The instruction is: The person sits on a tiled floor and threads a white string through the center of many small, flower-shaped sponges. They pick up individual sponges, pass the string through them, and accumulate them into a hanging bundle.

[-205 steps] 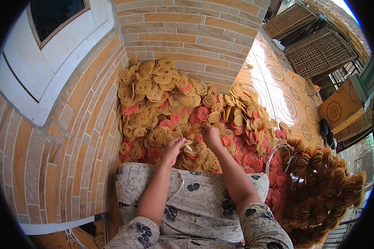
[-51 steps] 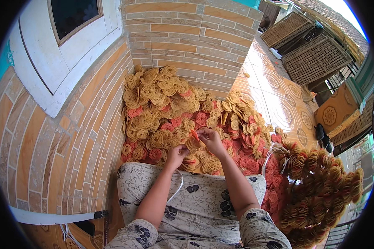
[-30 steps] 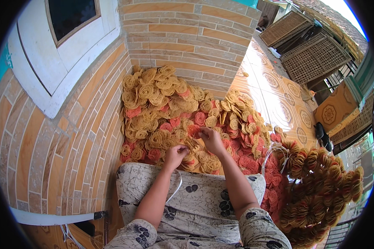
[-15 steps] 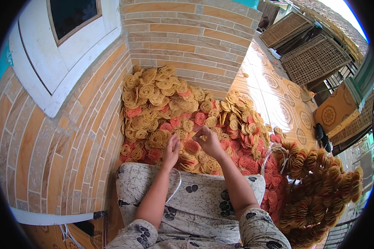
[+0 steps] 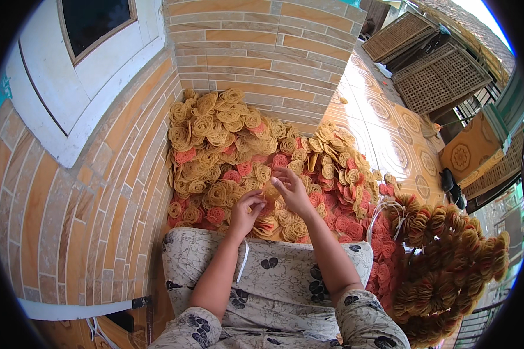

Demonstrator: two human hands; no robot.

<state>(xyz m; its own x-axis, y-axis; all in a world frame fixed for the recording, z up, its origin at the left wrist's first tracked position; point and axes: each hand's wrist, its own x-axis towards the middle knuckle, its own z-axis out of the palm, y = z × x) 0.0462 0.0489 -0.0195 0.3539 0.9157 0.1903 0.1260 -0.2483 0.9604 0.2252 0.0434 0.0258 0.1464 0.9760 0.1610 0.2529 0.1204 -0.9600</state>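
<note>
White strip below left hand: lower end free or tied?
Lower end free: the white strip stops over the patterned clothing, tied to nothing visible. Upper end hidden: cannot tell.

A single view carried this one, shot from the person's own head through the left lens of a side-by-side pair, tipped steeply down and facing forward over the patterned lap point(image 5: 273, 279)! Closest of all were the sleeves point(image 5: 186, 326), right at the lower edge, with the forearms point(image 5: 218, 270) stretching up to the left hand point(image 5: 245, 210) and right hand point(image 5: 293, 195) near dead centre. Just past them sat the rosette heap point(image 5: 215, 142). And how wide that fisheye looked: the striped wall point(image 5: 64, 221) bowed on the left, the white door point(image 5: 93, 67) leaned in above it, and woven panels point(image 5: 442, 78) stood far off, upper right, inside a dark round rim.
</note>
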